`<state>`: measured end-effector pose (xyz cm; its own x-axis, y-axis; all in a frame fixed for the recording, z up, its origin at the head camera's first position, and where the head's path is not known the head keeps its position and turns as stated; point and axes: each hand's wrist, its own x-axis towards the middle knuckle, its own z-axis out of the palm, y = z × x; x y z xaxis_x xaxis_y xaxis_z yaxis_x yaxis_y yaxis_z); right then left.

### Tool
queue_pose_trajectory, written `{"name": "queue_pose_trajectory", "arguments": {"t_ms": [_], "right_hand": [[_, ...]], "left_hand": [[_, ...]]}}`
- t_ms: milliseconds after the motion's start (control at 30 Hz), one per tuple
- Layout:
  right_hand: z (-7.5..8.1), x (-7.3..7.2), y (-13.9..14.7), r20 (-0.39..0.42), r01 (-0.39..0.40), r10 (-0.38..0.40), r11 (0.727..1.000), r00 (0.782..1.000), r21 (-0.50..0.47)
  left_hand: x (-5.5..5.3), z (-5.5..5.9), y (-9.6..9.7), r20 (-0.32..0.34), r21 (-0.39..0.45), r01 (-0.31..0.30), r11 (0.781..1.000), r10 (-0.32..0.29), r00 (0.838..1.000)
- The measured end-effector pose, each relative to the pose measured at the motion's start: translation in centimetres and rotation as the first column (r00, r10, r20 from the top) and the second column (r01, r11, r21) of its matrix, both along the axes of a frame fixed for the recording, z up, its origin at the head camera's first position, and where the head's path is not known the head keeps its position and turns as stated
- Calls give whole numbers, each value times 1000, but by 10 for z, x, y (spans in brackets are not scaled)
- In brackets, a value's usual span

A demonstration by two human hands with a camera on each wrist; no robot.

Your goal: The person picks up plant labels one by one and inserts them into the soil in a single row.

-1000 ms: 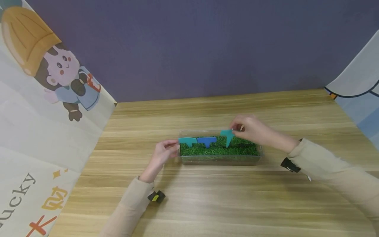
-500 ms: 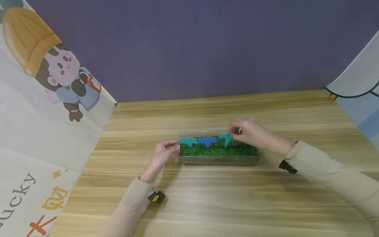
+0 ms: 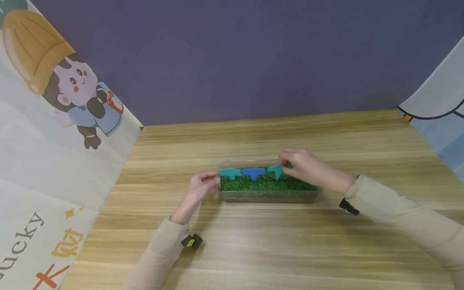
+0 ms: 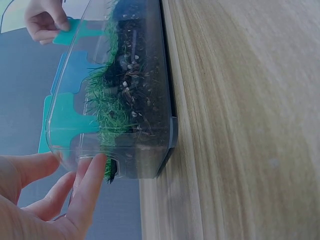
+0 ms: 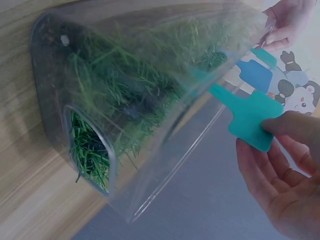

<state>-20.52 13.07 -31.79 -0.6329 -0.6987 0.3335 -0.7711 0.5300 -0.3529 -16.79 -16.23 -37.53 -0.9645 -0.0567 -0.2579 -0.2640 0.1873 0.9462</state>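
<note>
A clear plastic planter box (image 3: 270,196) with dark soil and green grass (image 4: 107,102) stands lengthwise before me. My right hand (image 3: 302,166) pinches the broad head of a teal T-shaped plant label (image 5: 257,117) between thumb and fingers. Its narrow stem points down into the grass. A blue plant label (image 3: 253,172) and another teal plant label (image 3: 230,172) stand upright in the grass to its left. My left hand (image 3: 199,187) rests its extended fingers against the left end of the box, fingertips right at the rim and end wall.
The box stands on a wood-grain table (image 3: 261,245). Behind it rises a dark blue-grey wall panel (image 3: 246,60). A printed cartoon sheet (image 3: 72,161) borders the table on the left. The near end of the box has an opening (image 5: 92,152) with grass showing through.
My right hand has moved down and slightly left, and the teal label in it has sunk lower toward the grass. The left hand and the other labels have stayed in place.
</note>
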Motion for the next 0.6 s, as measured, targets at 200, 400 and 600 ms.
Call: {"name": "queue_pose_trajectory", "arguments": {"t_ms": [200,400,600], "right_hand": [[-3,0,1,1,4,-4,1000,1000,19],[-5,0,0,10,1,-2,1000,1000,13],[-8,-2,0,17,-12,12,1000,1000,19]], "left_hand": [[0,0,1,1,-2,-1,1000,1,1000],[0,-1,1,0,6,-6,1000,6,1000],[0,-1,1,-13,-11,-2,1000,2,1000]]}}
